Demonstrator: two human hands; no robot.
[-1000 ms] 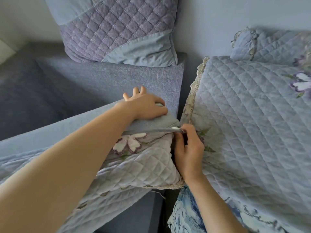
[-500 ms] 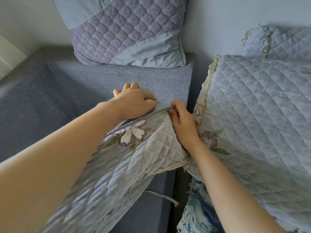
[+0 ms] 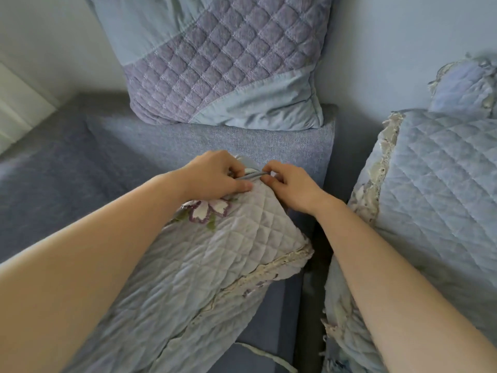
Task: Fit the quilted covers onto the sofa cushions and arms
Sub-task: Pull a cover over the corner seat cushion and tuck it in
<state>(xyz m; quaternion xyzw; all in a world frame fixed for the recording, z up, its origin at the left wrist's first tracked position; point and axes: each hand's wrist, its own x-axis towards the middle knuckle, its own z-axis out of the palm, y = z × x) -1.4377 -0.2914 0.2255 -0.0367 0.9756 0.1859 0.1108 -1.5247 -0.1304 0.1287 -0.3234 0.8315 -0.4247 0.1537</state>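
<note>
A pale blue quilted cover with an embroidered flower and a lace edge lies draped over the sofa arm, running toward me. Its far end sits against the grey-blue sofa back. My left hand grips the cover's far edge with curled fingers. Close beside it, my right hand pinches the same edge, where a thin grey strap or binding shows between the two hands. The fingertips are hidden in the fabric fold.
A quilted purple and blue pillow leans on the wall above the sofa back. A second quilted cover with a lace edge covers the piece at the right. The bare grey seat lies at the left. A loose tie hangs below.
Both hands have moved the cover's edge farther up toward the sofa back. My right hand has shifted from the cover's side to its far edge, right beside my left hand.
</note>
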